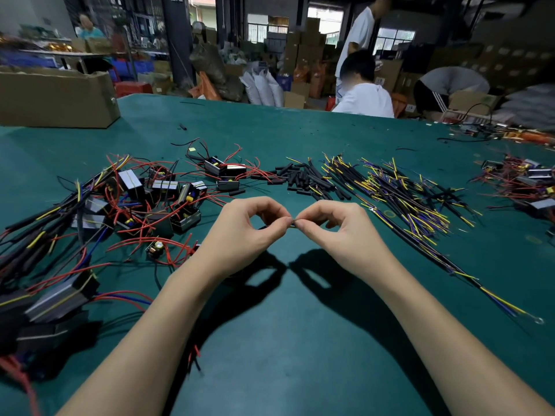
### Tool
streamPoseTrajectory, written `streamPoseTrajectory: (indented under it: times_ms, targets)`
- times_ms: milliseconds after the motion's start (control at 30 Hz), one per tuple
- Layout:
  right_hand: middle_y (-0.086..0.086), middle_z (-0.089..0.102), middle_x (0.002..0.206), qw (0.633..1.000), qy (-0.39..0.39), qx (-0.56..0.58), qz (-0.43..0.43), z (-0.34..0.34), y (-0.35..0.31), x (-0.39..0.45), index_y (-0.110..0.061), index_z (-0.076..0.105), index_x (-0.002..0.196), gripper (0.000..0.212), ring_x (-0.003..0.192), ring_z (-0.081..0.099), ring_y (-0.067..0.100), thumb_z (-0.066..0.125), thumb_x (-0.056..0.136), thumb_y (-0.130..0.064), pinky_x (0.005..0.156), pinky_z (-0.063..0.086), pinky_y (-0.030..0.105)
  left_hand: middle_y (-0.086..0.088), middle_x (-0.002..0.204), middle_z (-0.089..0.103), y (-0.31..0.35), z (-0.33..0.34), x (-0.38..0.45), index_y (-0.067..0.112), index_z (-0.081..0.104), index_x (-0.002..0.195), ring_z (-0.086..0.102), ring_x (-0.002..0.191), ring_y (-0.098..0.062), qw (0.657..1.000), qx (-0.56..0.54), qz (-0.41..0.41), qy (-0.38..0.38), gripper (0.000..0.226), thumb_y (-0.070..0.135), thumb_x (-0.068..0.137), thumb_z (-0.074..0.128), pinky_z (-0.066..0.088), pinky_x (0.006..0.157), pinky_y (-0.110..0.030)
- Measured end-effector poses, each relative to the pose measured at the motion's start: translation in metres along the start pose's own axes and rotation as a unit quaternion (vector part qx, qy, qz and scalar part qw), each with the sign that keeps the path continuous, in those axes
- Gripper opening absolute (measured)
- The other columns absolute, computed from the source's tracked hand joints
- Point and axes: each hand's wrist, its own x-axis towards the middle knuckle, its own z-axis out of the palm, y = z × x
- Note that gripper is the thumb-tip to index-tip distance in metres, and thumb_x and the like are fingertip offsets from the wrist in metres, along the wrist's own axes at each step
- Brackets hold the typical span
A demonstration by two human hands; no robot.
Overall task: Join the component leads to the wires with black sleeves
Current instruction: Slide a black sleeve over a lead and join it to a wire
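Observation:
My left hand [246,229] and my right hand [333,232] meet above the green table [300,340], fingertips almost touching. Between them they pinch a thin wire joint [292,225], of which only a short dark and yellowish bit shows. A pile of components with red leads [156,199] lies to the left. Loose black sleeves [303,178] lie beyond my hands. Sleeved yellow and blue wires [402,193] spread out to the right.
A cardboard box [57,97] stands at the far left of the table. More components with red leads [522,181] lie at the right edge. A seated person in white [365,97] is beyond the far edge, with another person standing behind.

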Motion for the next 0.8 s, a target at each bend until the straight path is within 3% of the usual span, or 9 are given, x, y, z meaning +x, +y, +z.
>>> streamPoseTrajectory:
  times_ms: [267,400,533,633,733,767,800]
  targets:
    - [-0.008,0.069,0.075,0.998,-0.009,0.055,0.021,-0.0008,-0.0046,0.0014,-0.024,0.07,0.077,0.016,0.072,0.061,0.003,0.068,0.084,-0.01,0.068,0.046,0.022,0.01,0.068,0.062,0.0,0.0008,0.0002,0.015,0.068,0.077,0.053,0.067,0.0,1.0,0.004,0.017,0.011,0.011,0.007,0.084,0.068,0.037,0.069,-0.008]
    - [-0.009,0.068,0.075,0.999,-0.007,0.043,0.015,-0.0001,-0.0052,0.0003,-0.021,0.069,0.079,0.013,0.075,0.061,0.004,0.068,0.084,-0.009,0.073,0.045,0.03,0.009,0.069,0.063,-0.0001,0.0,0.0,0.016,0.068,0.077,0.054,0.069,-0.003,1.0,0.013,0.02,0.008,0.01,0.008,0.084,0.069,0.039,0.071,-0.01]
    - [-0.008,0.065,0.07,0.997,0.029,-0.031,-0.062,0.0024,-0.0081,-0.0024,-0.015,0.067,0.076,0.013,0.071,0.057,0.001,0.067,0.079,-0.003,0.071,0.037,0.008,0.009,0.072,0.065,-0.0002,-0.0002,-0.0001,0.018,0.068,0.077,0.056,0.072,-0.003,1.0,0.018,-0.003,-0.008,0.01,0.012,0.086,0.066,0.038,0.07,-0.009]
    - [-0.004,0.061,0.072,0.969,0.049,-0.173,-0.17,0.0045,-0.0073,-0.0037,-0.011,0.064,0.076,0.008,0.072,0.057,0.012,0.065,0.077,-0.003,0.073,0.036,0.022,0.009,0.073,0.066,-0.0002,0.0014,0.0001,0.019,0.067,0.076,0.056,0.069,0.003,0.999,0.007,-0.044,-0.025,0.013,0.014,0.087,0.064,0.041,0.069,-0.009]
    - [0.001,0.061,0.074,0.892,0.065,-0.345,-0.286,0.0036,-0.0044,0.0006,-0.008,0.065,0.075,0.007,0.072,0.058,0.023,0.062,0.079,-0.003,0.072,0.038,0.033,0.009,0.068,0.064,-0.0003,0.003,0.0015,0.021,0.065,0.071,0.052,0.064,0.004,0.995,-0.028,-0.089,-0.037,0.018,0.015,0.088,0.063,0.04,0.068,-0.012]
    - [0.001,0.062,0.074,0.885,0.066,-0.354,-0.296,0.0033,-0.0035,0.0016,-0.008,0.066,0.075,0.007,0.071,0.058,0.023,0.062,0.08,-0.004,0.071,0.039,0.034,0.005,0.069,0.064,-0.0003,0.0033,0.002,0.02,0.065,0.07,0.051,0.065,0.0,0.993,-0.045,-0.102,-0.037,0.018,0.015,0.088,0.063,0.041,0.068,-0.016]
    - [0.0,0.062,0.074,0.901,0.061,-0.329,-0.276,0.0034,-0.0041,0.0008,-0.009,0.066,0.076,0.007,0.072,0.059,0.021,0.063,0.081,-0.005,0.072,0.04,0.033,0.002,0.071,0.064,-0.0002,0.0033,0.0021,0.019,0.065,0.071,0.051,0.066,-0.003,0.992,-0.057,-0.108,-0.035,0.018,0.016,0.088,0.063,0.041,0.068,-0.018]
